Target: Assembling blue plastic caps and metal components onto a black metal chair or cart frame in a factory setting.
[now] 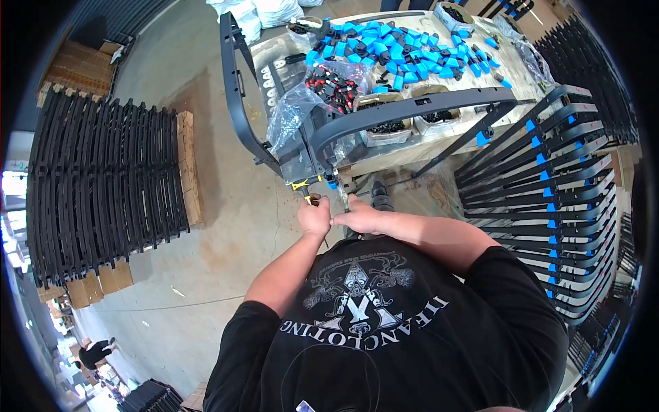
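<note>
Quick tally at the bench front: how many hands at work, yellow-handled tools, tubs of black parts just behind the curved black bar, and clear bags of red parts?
Hands: 2 (left hand, right hand)
Yellow-handled tool: 1
Tubs of black parts behind the curved black bar: 2
Clear bag of red parts: 1
Total: 6

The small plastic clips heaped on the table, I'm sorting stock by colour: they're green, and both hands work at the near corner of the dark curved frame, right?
Not quite. The head view shows the clips are blue, not green. The rest holds: the left hand and right hand work at the near corner of the dark curved frame.
</note>
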Action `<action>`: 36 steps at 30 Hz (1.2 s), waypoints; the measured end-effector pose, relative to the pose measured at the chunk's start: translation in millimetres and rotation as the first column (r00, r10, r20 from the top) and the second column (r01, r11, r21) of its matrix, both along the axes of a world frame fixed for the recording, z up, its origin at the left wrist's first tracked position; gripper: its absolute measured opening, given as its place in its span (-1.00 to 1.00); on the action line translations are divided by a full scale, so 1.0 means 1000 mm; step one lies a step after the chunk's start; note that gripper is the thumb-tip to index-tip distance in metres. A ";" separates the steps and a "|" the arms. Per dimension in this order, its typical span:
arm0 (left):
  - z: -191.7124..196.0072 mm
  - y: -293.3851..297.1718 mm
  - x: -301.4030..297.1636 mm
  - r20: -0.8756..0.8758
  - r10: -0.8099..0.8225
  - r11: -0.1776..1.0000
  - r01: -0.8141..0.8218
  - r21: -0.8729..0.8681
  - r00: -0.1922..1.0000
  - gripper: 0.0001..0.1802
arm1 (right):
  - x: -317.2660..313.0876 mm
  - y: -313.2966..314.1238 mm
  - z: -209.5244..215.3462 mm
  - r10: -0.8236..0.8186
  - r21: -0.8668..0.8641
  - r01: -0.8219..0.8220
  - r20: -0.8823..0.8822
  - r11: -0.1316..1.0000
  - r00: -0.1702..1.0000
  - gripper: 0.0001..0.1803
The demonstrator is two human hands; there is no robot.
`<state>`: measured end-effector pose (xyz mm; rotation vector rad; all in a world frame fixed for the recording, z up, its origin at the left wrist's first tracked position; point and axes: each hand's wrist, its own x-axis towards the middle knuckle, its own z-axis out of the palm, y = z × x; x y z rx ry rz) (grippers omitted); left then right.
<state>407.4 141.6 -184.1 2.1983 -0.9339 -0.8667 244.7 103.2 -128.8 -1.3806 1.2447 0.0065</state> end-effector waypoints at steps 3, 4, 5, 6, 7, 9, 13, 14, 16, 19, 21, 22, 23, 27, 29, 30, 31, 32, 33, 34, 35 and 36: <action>-0.031 -0.011 0.004 0.029 0.047 0.995 -0.044 -0.094 0.998 -0.66 | 0.009 0.002 0.003 0.012 0.058 -0.010 -0.033 0.998 0.999 -0.01; -0.037 -0.013 0.007 0.053 0.079 0.989 -0.072 -0.130 0.995 -0.67 | 0.010 0.001 0.004 0.014 0.055 -0.012 -0.036 0.998 0.999 -0.01; -0.044 -0.017 0.009 0.068 0.110 0.982 -0.098 -0.161 0.992 -0.67 | 0.012 0.000 0.005 0.020 0.099 -0.021 0.011 0.995 1.000 0.00; -0.041 -0.017 0.004 0.058 0.097 0.983 -0.086 -0.161 0.994 -0.67 | 0.006 0.000 0.004 0.005 0.145 -0.013 0.052 0.989 0.999 0.01; -0.028 -0.021 0.000 0.105 0.065 0.994 -0.055 -0.096 0.992 -0.68 | 0.003 -0.001 0.003 -0.003 0.140 -0.004 0.045 0.990 0.999 0.01; -0.017 -0.024 0.002 0.102 0.015 0.999 -0.010 -0.047 0.995 -0.69 | 0.007 0.000 0.001 -0.030 0.089 0.036 -0.067 0.995 0.997 -0.15; -0.001 -0.016 0.006 -0.067 -0.015 0.996 0.010 -0.085 0.998 -0.74 | 0.004 0.003 -0.009 -0.307 0.080 0.299 0.111 0.951 0.945 -0.58; 0.002 -0.020 0.011 -0.336 0.023 0.975 -0.095 -0.200 0.942 -0.78 | 0.001 0.002 -0.015 -0.314 0.079 0.306 0.110 0.949 0.943 -0.58; 0.015 -0.028 0.015 -0.586 0.019 0.931 -0.228 -0.285 0.810 -0.79 | -0.010 -0.008 -0.023 -0.459 0.042 0.458 0.125 0.888 0.879 -0.65; 0.025 -0.036 0.015 -0.697 0.049 0.963 -0.218 -0.156 0.716 -0.77 | -0.043 -0.011 -0.029 -0.665 0.213 0.630 0.212 0.747 0.716 -0.75; 0.030 -0.037 0.013 -0.690 0.165 0.946 -0.311 -0.092 0.705 -0.76 | -0.072 -0.010 -0.035 -0.766 0.303 0.703 0.255 0.643 0.591 -0.79; 0.034 -0.034 0.014 -0.669 0.288 0.912 -0.409 -0.025 0.685 -0.74 | -0.089 -0.007 -0.038 -0.742 0.317 0.671 0.275 0.671 0.612 -0.78; 0.020 -0.032 0.026 -0.671 0.373 0.869 -0.494 0.011 0.641 -0.71 | -0.104 -0.003 -0.041 -0.716 0.329 0.637 0.296 0.697 0.632 -0.78; 0.003 -0.004 0.052 -0.371 0.244 0.870 -0.371 -0.325 0.896 -0.68 | -0.154 0.012 -0.029 -0.749 0.291 0.695 0.156 0.657 0.644 -0.57; 0.022 0.014 0.035 -0.354 0.018 0.903 -0.168 -0.397 0.935 -0.72 | -0.183 0.019 -0.093 -0.679 -0.089 0.692 0.138 0.716 0.721 -0.54; 0.036 0.017 0.026 -0.313 -0.163 0.890 0.003 -0.456 0.936 -0.76 | -0.190 0.015 -0.115 -0.588 -0.438 0.552 0.064 0.710 0.807 -0.50; 0.047 0.020 0.013 -0.306 -0.156 0.889 -0.002 -0.458 0.939 -0.76 | -0.184 0.011 -0.094 -0.580 -0.437 0.548 0.071 0.713 0.811 -0.50; 0.060 0.021 -0.007 -0.268 -0.312 0.866 0.156 -0.476 0.911 -0.79 | -0.170 0.007 -0.038 -0.503 -0.264 0.493 0.031 0.829 0.864 -0.43; 0.079 0.015 -0.029 -0.227 -0.472 0.810 0.317 -0.493 0.852 -0.81 | -0.158 0.003 0.017 -0.425 -0.089 0.424 0.009 0.901 0.905 -0.36; 0.104 0.001 -0.051 -0.272 -0.564 0.789 0.410 -0.458 0.780 -0.82 | -0.153 0.000 0.050 -0.435 -0.098 0.434 0.017 0.895 0.900 -0.36; 0.131 -0.011 -0.080 -0.418 -0.544 0.829 0.390 -0.400 0.728 -0.82 | -0.150 -0.001 0.076 -0.431 0.072 0.427 0.258 0.901 0.865 -0.36; 0.148 -0.025 -0.100 -0.306 -0.627 0.772 0.516 -0.371 0.717 -0.82 | -0.146 -0.004 0.090 -0.432 0.232 0.365 0.483 0.902 0.762 -0.37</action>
